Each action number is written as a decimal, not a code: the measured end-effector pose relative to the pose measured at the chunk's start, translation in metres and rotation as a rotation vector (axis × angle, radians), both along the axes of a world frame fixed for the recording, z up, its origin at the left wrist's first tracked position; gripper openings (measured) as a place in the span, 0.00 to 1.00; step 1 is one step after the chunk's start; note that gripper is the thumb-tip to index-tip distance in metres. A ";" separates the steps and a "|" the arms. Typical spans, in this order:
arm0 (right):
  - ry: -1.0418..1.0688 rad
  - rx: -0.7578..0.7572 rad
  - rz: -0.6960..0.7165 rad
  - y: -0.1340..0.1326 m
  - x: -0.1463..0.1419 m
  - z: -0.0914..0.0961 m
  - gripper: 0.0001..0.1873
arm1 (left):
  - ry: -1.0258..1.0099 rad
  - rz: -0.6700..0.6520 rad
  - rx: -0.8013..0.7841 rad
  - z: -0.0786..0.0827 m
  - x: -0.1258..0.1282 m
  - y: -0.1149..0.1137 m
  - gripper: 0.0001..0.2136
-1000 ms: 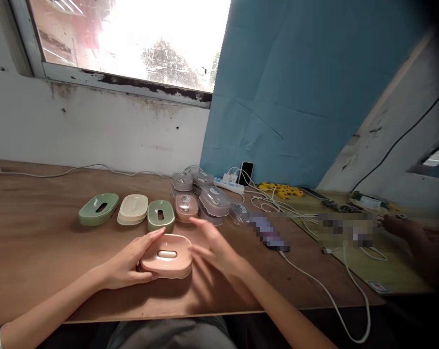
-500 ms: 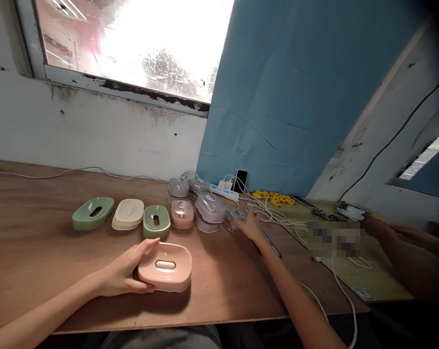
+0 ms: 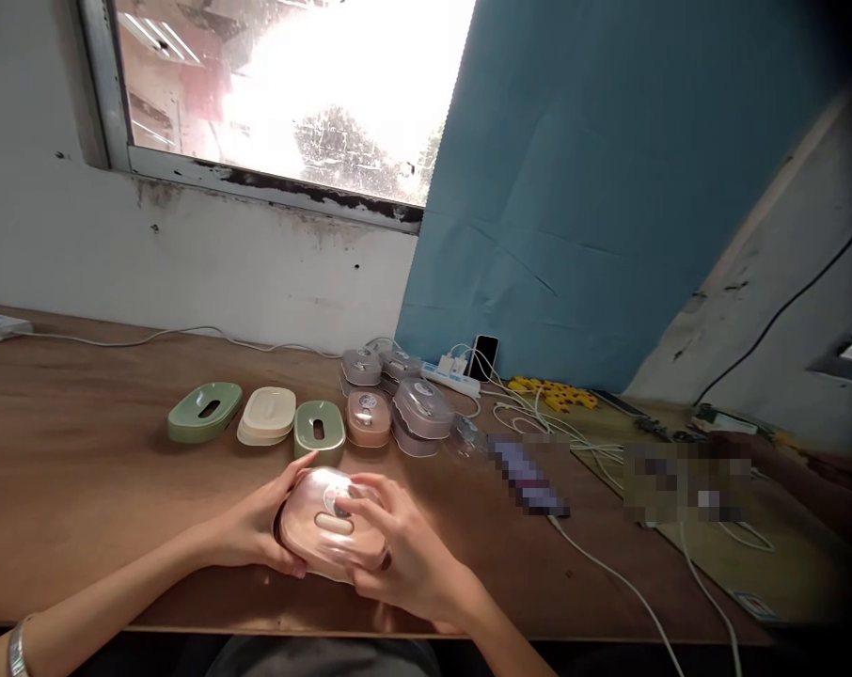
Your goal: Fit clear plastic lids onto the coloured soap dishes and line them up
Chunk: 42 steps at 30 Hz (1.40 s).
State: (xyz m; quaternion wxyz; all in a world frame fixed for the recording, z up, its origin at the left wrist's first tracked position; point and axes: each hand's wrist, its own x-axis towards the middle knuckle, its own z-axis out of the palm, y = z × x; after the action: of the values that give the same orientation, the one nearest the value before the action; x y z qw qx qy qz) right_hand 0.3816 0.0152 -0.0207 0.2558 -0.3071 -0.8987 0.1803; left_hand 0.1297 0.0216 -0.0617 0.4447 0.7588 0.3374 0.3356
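Note:
A pink soap dish (image 3: 313, 536) sits on the wooden table (image 3: 80, 489) in front of me, with a clear plastic lid (image 3: 331, 503) resting on top of it. My left hand (image 3: 253, 527) grips the dish's left side. My right hand (image 3: 390, 545) presses the clear lid down from the right, fingers curled over it. Behind the dish stand a green soap dish (image 3: 204, 412), a cream soap dish (image 3: 266, 416), a second green soap dish (image 3: 319, 431) and several lidded pink and grey soap boxes (image 3: 398, 409).
A white power strip (image 3: 454, 378) with a phone (image 3: 483, 357) and tangled white cables (image 3: 539, 423) lies at the back right. Yellow parts (image 3: 553, 393) and a green mat (image 3: 765, 545) lie further right. Another person's arm (image 3: 807, 475) rests at the far right.
My right hand reached to the boxes at the back, came back with a clear lid and now holds it on the pink dish. My left hand stayed on the dish.

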 end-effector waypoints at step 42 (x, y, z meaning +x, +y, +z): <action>0.186 -0.197 0.161 -0.011 0.006 -0.029 0.48 | 0.100 0.322 0.098 0.000 0.013 -0.076 0.29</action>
State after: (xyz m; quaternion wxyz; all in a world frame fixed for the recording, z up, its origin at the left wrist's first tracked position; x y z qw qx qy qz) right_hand 0.3878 0.0041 -0.0493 0.2914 -0.2395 -0.8709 0.3151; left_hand 0.1424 -0.0549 -0.0620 0.3302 0.7315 0.4594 0.3804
